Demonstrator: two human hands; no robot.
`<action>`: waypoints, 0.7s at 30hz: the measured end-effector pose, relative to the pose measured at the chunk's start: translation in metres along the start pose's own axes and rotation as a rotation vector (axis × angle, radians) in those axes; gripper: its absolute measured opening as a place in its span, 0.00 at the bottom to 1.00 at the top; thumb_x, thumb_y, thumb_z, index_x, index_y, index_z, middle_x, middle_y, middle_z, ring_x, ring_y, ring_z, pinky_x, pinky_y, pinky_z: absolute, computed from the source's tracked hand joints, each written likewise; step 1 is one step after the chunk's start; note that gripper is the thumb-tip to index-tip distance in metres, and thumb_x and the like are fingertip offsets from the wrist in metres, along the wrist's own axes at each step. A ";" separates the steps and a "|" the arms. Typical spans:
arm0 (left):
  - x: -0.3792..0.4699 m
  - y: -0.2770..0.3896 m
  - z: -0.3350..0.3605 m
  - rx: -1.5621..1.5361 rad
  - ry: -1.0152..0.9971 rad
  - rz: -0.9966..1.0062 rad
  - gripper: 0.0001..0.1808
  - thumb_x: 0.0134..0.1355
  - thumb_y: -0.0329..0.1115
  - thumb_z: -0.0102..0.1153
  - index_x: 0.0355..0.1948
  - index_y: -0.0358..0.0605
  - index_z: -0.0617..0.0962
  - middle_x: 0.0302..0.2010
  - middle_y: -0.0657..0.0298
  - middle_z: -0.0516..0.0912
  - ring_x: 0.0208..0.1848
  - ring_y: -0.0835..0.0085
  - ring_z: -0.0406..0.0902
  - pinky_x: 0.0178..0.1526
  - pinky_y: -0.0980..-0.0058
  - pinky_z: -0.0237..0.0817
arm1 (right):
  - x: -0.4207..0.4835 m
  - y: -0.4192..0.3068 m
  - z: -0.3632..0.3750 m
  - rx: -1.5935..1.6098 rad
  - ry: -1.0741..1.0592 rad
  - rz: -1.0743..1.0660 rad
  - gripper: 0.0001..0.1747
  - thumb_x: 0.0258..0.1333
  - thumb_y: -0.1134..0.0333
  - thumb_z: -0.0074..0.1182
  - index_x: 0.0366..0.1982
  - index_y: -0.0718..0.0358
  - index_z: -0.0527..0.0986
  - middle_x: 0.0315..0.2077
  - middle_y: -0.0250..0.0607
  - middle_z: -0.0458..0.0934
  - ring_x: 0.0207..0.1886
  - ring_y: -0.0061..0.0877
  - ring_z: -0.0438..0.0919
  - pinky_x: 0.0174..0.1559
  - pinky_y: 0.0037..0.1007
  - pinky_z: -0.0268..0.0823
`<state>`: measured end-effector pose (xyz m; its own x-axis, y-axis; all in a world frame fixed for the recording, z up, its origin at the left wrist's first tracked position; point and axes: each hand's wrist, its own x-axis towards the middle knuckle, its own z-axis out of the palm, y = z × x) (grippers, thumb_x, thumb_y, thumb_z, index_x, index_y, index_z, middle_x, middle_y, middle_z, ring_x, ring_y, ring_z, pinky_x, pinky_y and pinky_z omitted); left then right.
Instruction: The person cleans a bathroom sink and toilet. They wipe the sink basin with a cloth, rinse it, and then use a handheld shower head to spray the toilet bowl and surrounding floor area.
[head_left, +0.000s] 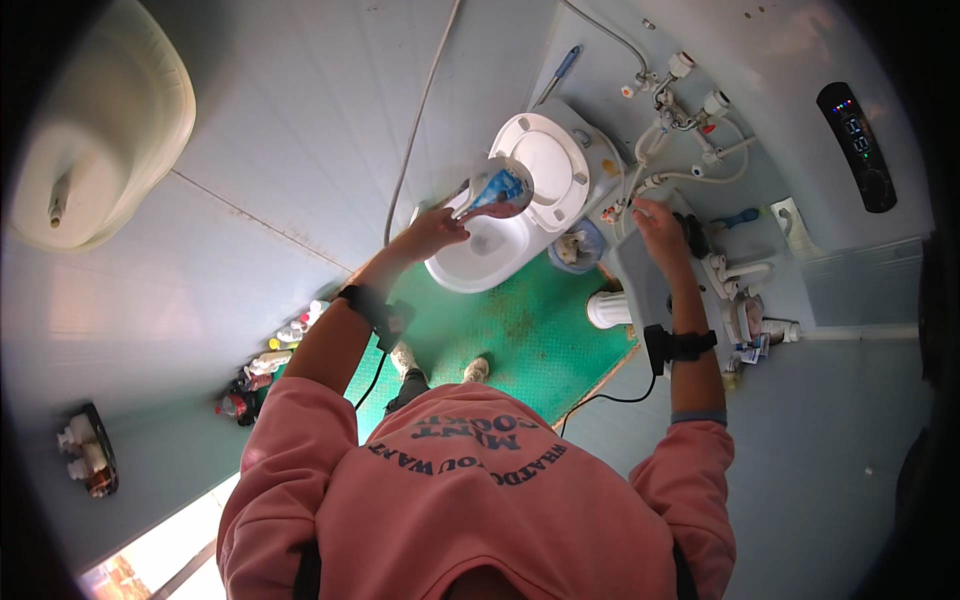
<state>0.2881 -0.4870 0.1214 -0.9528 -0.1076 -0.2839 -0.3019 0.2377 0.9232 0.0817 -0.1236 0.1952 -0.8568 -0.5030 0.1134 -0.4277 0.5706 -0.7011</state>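
Note:
My left hand (431, 234) grips a rounded clear plastic item (501, 187) with a blue patch; it is blurred, so its exact kind is hard to tell. It hangs above the open white toilet (472, 259), in front of the raised toilet seat (536, 165). My right hand (660, 229) is over the far corner of the grey washbasin (651, 266), close to the white hoses and valves (660, 124). Its fingers are slightly bent and apart, and I see nothing in them. Both wrists wear black straps with cables.
A lined waste bin (577, 247) stands between toilet and basin. Bottles (289, 334) line the left wall's foot. A pale basin (105, 135) hangs upper left. At upper right is a water heater (855, 146) with a lit display. The floor (510, 330) is green and textured.

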 end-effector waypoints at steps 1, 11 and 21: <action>0.003 -0.004 0.000 0.033 -0.002 -0.013 0.15 0.57 0.39 0.64 0.39 0.40 0.77 0.34 0.66 0.79 0.40 0.79 0.75 0.45 0.76 0.66 | -0.003 -0.003 0.002 -0.024 0.015 -0.004 0.16 0.58 0.64 0.53 0.46 0.63 0.76 0.45 0.42 0.78 0.45 0.31 0.77 0.45 0.28 0.68; 0.030 -0.043 -0.017 -0.128 0.084 -0.019 0.17 0.58 0.36 0.63 0.46 0.41 0.75 0.33 0.70 0.75 0.38 0.81 0.70 0.44 0.79 0.62 | -0.024 -0.003 0.016 -0.010 0.016 0.109 0.15 0.58 0.66 0.54 0.46 0.64 0.76 0.45 0.41 0.78 0.45 0.27 0.77 0.46 0.27 0.68; 0.024 -0.034 -0.001 -0.356 0.099 -0.024 0.10 0.61 0.34 0.60 0.40 0.42 0.76 0.31 0.71 0.74 0.36 0.82 0.69 0.43 0.79 0.60 | -0.038 -0.009 0.021 0.016 0.078 0.119 0.14 0.58 0.65 0.54 0.45 0.63 0.76 0.44 0.44 0.76 0.45 0.35 0.77 0.45 0.31 0.68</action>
<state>0.2752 -0.4990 0.0831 -0.9326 -0.2059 -0.2965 -0.2778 -0.1152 0.9537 0.1243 -0.1227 0.1823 -0.9212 -0.3802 0.0826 -0.3177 0.6125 -0.7238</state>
